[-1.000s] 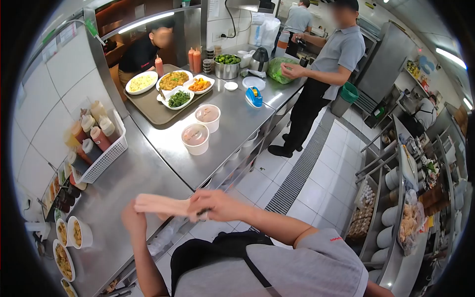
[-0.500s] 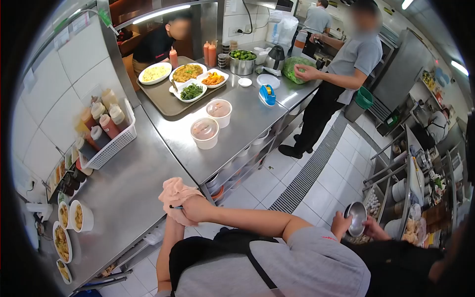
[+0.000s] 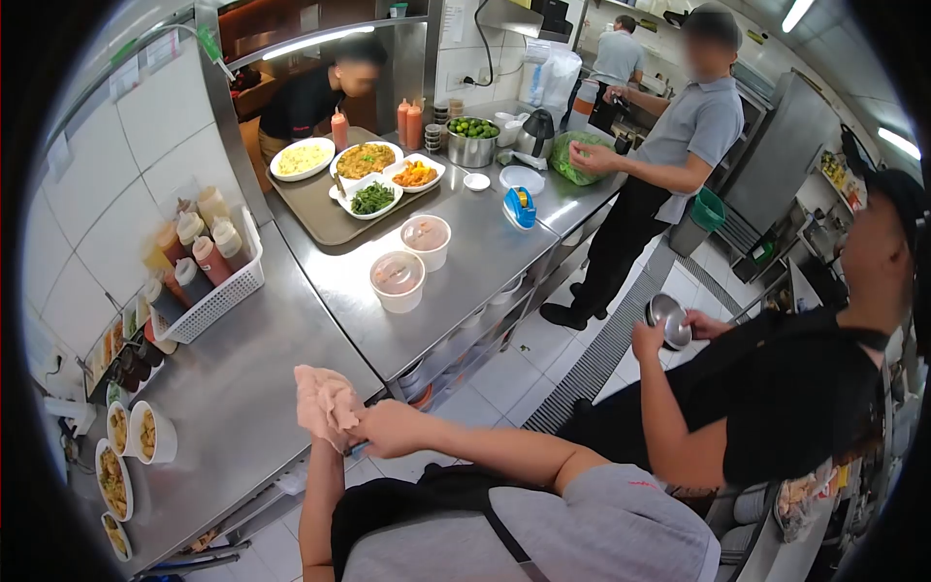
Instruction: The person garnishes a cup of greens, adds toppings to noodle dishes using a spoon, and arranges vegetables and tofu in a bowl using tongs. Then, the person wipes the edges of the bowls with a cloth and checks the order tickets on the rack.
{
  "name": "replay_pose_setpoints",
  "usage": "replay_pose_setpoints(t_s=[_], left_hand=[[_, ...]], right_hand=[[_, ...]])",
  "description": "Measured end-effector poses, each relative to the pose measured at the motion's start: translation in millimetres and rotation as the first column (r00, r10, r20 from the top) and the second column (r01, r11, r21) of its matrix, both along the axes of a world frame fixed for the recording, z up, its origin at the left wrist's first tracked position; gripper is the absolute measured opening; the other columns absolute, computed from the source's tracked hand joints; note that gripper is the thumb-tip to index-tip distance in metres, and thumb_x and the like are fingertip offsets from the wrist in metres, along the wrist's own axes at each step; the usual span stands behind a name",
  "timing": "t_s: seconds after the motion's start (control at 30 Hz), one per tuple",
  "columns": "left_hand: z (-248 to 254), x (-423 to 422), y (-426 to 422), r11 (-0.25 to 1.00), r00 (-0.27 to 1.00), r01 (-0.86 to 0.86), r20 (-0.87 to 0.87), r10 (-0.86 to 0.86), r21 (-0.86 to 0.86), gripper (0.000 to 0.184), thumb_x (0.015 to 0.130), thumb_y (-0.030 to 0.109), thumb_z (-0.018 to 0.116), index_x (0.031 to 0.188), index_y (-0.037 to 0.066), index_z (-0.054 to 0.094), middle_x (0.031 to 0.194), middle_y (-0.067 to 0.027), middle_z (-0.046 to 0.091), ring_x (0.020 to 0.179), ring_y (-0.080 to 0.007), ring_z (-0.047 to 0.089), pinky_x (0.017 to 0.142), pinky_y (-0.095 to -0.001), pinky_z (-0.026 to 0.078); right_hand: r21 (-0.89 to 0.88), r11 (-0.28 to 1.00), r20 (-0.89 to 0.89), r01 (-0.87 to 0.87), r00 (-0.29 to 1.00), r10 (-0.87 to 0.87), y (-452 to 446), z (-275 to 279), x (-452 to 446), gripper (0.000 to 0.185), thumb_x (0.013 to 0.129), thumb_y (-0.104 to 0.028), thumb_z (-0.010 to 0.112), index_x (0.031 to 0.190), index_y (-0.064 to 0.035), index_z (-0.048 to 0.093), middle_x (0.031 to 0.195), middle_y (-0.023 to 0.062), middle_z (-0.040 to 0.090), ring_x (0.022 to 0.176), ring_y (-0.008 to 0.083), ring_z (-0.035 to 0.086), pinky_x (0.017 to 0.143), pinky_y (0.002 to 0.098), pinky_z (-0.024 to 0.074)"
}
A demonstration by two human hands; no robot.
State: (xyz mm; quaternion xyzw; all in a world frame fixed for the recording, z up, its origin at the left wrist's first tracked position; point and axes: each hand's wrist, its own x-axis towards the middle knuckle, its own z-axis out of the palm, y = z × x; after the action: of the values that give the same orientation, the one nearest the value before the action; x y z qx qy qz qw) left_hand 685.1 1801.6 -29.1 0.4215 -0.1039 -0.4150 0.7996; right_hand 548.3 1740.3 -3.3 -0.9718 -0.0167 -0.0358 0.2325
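Observation:
A crumpled pink cloth [image 3: 326,400] is bunched up in front of me, off the edge of the steel counter. It covers most of my left hand [image 3: 330,444], which is closed around it from below. My right hand [image 3: 388,428] is closed, its fingers pressed against the cloth's right side. A thin blue-and-dark thing [image 3: 359,447] shows beneath those fingers; I cannot make out its kind. Two lidded tubs [image 3: 397,281] stand on the counter beyond my hands.
A tray [image 3: 315,225] carries several dishes of food. A white basket [image 3: 218,303] holds sauce bottles; bowls of food [image 3: 157,433] line the left counter. A blue tape dispenser [image 3: 521,208] sits farther right. A person in black [image 3: 776,388] holding metal bowls [image 3: 669,322] is close on my right.
My hands and the cloth have shifted slightly left and down. The right hand has turned about the cloth. The person with metal bowls has come forward into view on the right.

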Motion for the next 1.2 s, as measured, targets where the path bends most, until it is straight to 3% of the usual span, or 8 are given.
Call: replay_pose_setpoints(t_s=[0.37, 0.53, 0.6, 0.87, 0.93, 0.97, 1.03, 1.2], left_hand=[[-9.7, -26.2, -29.3, 0.937, 0.933, -0.126, -0.360, 0.000, -0.326, 0.022, 0.085, 0.031, 0.041, 0.077, 0.010, 0.039, 0.079, -0.0017, 0.046, 0.074, -0.0186, 0.048, 0.066, -0.0307, 0.040], [28.5, -36.5, 11.8, 0.971, 0.807, 0.120, 0.589, 0.026, -0.207, 0.017, 0.081, 0.015, 0.047, 0.095, 0.007, 0.047, 0.089, -0.0045, 0.054, 0.078, -0.0160, 0.050, 0.071, -0.0326, 0.042], [48.9, -38.7, 15.7, 0.988, -0.265, -0.148, 0.961, -0.075, 0.037, 0.043, 0.057, 0.016, 0.068, 0.094, 0.009, 0.048, 0.085, -0.0038, 0.054, 0.080, -0.0190, 0.051, 0.070, -0.0311, 0.042], [21.8, -59.1, 24.7, 0.979, 0.140, -0.155, 0.983, -0.115, 0.136, 0.040, 0.059, 0.019, 0.067, 0.094, 0.009, 0.051, 0.088, -0.0048, 0.056, 0.081, -0.0211, 0.052, 0.069, -0.0310, 0.043], [24.3, -61.3, 25.7, 0.996, 0.970, 0.087, 0.226, -0.093, 0.036, 0.036, 0.060, 0.022, 0.068, 0.090, 0.009, 0.053, 0.086, -0.0057, 0.057, 0.081, -0.0246, 0.052, 0.070, -0.0315, 0.044], [31.5, -52.7, 26.3, 0.997, 0.971, 0.073, 0.226, -0.079, 0.034, 0.036, 0.060, 0.022, 0.068, 0.090, 0.009, 0.053, 0.086, -0.0057, 0.057, 0.081, -0.0246, 0.052, 0.070, -0.0315, 0.044], [51.7, -24.1, 27.2, 0.701, -0.449, -0.129, 0.589, -0.672, 0.701, 0.040, 0.063, 0.027, 0.066, 0.093, 0.007, 0.050, 0.085, -0.0060, 0.055, 0.076, -0.0248, 0.052, 0.068, -0.0323, 0.044], [30.6, 8.6, 85.8, 0.951, 0.011, -0.212, 0.974, -0.228, 0.225, 0.030, 0.071, 0.030, 0.062, 0.089, 0.011, 0.048, 0.080, -0.0060, 0.049, 0.074, -0.0236, 0.049, 0.064, -0.0307, 0.041]], right_hand=[[-0.117, 0.889, 0.354, 0.442, 0.855, -0.378, -15.9, -8.5, 19.9, 0.043, 0.079, -0.019, 0.048, 0.119, -0.0079, 0.041, 0.087, 0.0159, 0.056, 0.057, 0.0261, 0.061, 0.044, 0.0364, 0.0479], [0.000, 0.941, 0.514, 0.339, 0.807, -0.291, -3.9, -23.3, 13.9, 0.042, 0.070, -0.021, 0.058, 0.110, -0.0087, 0.049, 0.085, 0.0123, 0.056, 0.055, 0.0244, 0.059, 0.043, 0.0334, 0.0463], [-0.018, 0.950, 0.533, 0.312, 0.807, -0.255, -2.8, -23.4, 9.1, 0.045, 0.064, -0.026, 0.064, 0.105, -0.0100, 0.053, 0.081, 0.0099, 0.058, 0.055, 0.0246, 0.058, 0.044, 0.0325, 0.0465], [-0.100, 0.991, 0.469, 0.090, 0.882, -0.033, -12.0, -10.1, 1.9, 0.050, 0.061, -0.030, 0.069, 0.103, -0.0063, 0.053, 0.091, 0.0115, 0.060, 0.069, 0.0223, 0.062, 0.048, 0.0320, 0.0490], [-0.125, 0.990, 0.268, 0.072, 0.963, -0.036, -15.0, 3.1, -3.0, 0.054, 0.063, -0.031, 0.070, 0.107, -0.0069, 0.051, 0.092, 0.0101, 0.061, 0.073, 0.0230, 0.062, 0.054, 0.0337, 0.0500], [0.011, 1.000, 0.285, 0.012, 0.959, -0.015, -17.2, 14.3, -5.2, 0.048, 0.064, -0.026, 0.068, 0.105, -0.0073, 0.053, 0.087, 0.0108, 0.062, 0.070, 0.0261, 0.062, 0.056, 0.0349, 0.0497], [0.473, 0.868, 0.181, -0.148, 0.981, 0.068, -35.0, 6.5, -7.2, 0.027, 0.072, -0.016, 0.065, 0.097, -0.0079, 0.061, 0.080, 0.0094, 0.063, 0.073, 0.0242, 0.064, 0.064, 0.0330, 0.0497], [0.421, 0.838, -0.093, 0.346, 0.936, -0.340, -57.1, 21.5, 24.1, 0.033, 0.081, -0.016, 0.058, 0.112, -0.0036, 0.054, 0.095, 0.0153, 0.061, 0.078, 0.0229, 0.062, 0.072, 0.0307, 0.0477]])
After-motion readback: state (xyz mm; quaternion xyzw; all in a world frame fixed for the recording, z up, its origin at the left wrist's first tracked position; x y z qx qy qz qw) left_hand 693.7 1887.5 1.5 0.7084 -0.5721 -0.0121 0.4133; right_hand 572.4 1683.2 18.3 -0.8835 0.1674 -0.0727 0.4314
